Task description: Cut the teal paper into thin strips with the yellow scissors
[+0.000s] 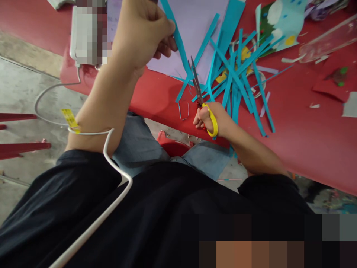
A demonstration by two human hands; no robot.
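My left hand (152, 35) is closed, pinching a long blue paper strip (181, 48) between thumb and fingers. The strip slants down and its lower end reaches the scissor blades. My right hand (209, 117) grips scissors (213, 121) with a yellow and red handle. Their blades point up and away from me, slightly parted, beside the strip. Under both lie sheets of lilac paper (195, 22) on the red table (156, 95). A loose pile of cut blue strips (234, 80) spreads to the right of the scissors.
A roll of clear tape (258, 83) lies among the strips. Farther right are a painted paper piece (290, 22), a clear plastic bottle (329, 41) and red paper (330, 80). A white cable (121, 169) crosses my left forearm. A white device (83, 37) stands at the upper left.
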